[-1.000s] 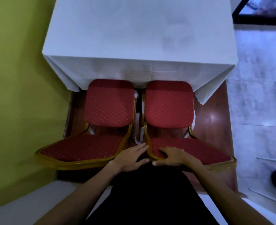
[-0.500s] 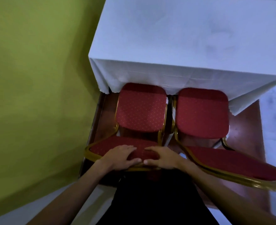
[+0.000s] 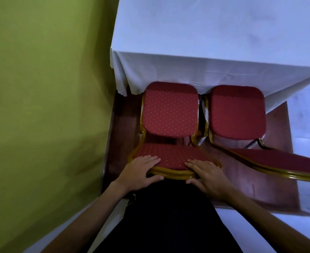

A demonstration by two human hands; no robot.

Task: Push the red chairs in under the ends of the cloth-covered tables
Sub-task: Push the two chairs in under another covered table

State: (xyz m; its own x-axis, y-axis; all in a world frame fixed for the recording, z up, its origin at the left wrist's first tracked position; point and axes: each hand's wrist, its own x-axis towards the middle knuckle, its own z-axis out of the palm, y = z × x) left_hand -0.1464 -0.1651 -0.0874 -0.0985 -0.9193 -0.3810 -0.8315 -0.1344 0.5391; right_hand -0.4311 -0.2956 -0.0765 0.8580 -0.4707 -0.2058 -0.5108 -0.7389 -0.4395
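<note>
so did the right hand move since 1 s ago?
Yes. The right hand shifted left, from the right chair onto the left chair backrest.

The green wall (image 3: 41, 106) leaves you a narrow strip of dark wooden floor (image 3: 125, 136) beside the left red padded chair (image 3: 169, 114); the right red padded chair (image 3: 237, 111) blocks the other side.

Your forearms are bare, with no sleeves reaching them. Your left hand (image 3: 139, 170) and right hand (image 3: 208, 175) carry nothing on fingers or wrists. Below the fingers, you wear a plain black garment (image 3: 168, 216).
</note>
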